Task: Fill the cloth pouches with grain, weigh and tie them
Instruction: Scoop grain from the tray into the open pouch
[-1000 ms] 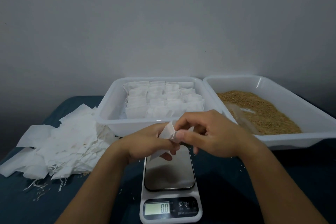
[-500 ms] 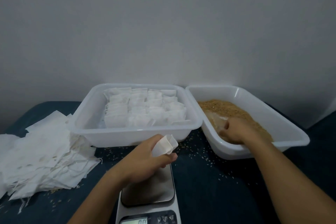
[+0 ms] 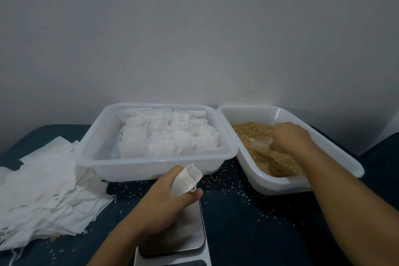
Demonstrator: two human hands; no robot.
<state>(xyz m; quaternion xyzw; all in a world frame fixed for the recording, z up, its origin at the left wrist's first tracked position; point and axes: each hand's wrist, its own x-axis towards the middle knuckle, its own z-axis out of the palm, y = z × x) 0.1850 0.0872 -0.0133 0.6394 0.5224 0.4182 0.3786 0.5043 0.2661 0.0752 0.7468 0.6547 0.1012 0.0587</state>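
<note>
Item: cloth pouch [image 3: 187,179], empty, pinched upright between thumb and curled fingers of the left hand [image 3: 164,203] above the scale [image 3: 172,242], mouth held open and turned toward the grain tray [image 3: 336,153], presumably for filling. Right hand [image 3: 289,138] is lowered into the grain [image 3: 269,157], fingers curled round a clear scoop [image 3: 260,143]. Filled pouches are stored in the neighbouring tray [image 3: 155,162].

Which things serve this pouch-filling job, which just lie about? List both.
In use: open pouch in left hand; clear scoop in right hand; grain tray; scale.
Lying about: spilled grains; empty-pouch pile; filled-pouch tray.
</note>
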